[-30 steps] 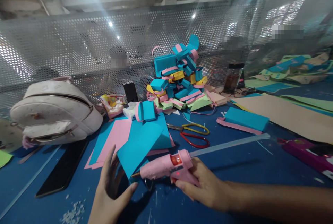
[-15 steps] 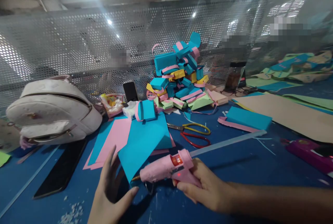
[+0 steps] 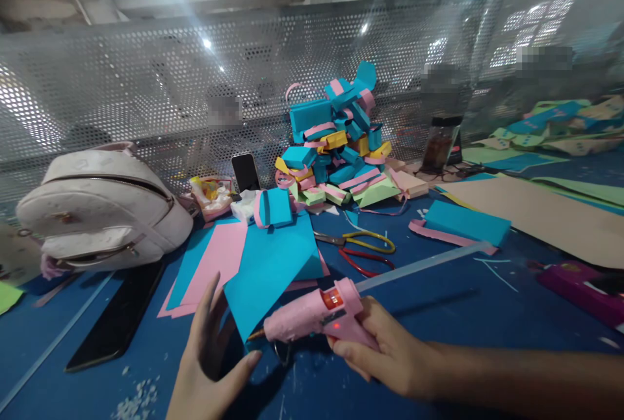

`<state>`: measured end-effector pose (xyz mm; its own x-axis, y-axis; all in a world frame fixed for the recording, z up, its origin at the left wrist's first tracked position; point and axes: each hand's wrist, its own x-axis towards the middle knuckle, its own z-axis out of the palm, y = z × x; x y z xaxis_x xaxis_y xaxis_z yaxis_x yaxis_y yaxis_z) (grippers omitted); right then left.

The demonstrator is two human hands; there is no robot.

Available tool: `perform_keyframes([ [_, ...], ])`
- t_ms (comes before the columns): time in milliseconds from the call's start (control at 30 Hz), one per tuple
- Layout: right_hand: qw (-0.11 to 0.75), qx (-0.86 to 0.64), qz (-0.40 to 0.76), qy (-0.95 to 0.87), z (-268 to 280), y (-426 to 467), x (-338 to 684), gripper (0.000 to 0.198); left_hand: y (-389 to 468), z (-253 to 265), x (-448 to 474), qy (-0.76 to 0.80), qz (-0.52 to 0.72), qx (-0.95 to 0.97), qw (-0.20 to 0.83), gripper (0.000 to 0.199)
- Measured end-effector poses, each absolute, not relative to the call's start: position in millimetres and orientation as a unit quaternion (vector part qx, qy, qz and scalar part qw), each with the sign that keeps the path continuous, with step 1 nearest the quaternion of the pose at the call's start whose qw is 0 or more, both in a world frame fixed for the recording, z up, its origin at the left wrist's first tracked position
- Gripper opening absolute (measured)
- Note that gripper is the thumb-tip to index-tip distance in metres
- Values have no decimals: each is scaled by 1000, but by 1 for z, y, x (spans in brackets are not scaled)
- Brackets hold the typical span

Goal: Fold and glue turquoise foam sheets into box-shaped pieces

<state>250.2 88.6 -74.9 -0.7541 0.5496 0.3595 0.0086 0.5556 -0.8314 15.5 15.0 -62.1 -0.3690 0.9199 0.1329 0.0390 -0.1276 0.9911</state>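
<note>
**Pink glue gun (image 3: 312, 314) at the corner of a blue card (image 3: 268, 280)**

The left hand (image 3: 207, 361) has thumb and forefinger spread beside the card; whether its hidden fingers pinch it, I cannot tell. The right hand (image 3: 392, 348) has its fingers closed around the glue gun, above the desk (image 3: 487, 316). Farther lie scissors (image 3: 341, 240), and behind them a pile of paper pieces (image 3: 312, 119) stands before a perforated screen (image 3: 160, 98).

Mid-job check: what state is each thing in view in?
Glue gun, red light lit
Right hand, closed around the glue gun
Left hand, thumb and index finger apart
Glue stick, protruding from the glue gun's rear
Scissors, handles spread apart
Flat phone, screen dark
Upright phone, screen dark
Jar, lid on
</note>
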Motion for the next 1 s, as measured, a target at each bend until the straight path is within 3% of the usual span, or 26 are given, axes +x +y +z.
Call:
perform_keyframes([
  [1000, 326, -229, 507, -765, -80, 79, 251, 41, 18, -75, 8, 541, 625, 442, 350, 95],
])
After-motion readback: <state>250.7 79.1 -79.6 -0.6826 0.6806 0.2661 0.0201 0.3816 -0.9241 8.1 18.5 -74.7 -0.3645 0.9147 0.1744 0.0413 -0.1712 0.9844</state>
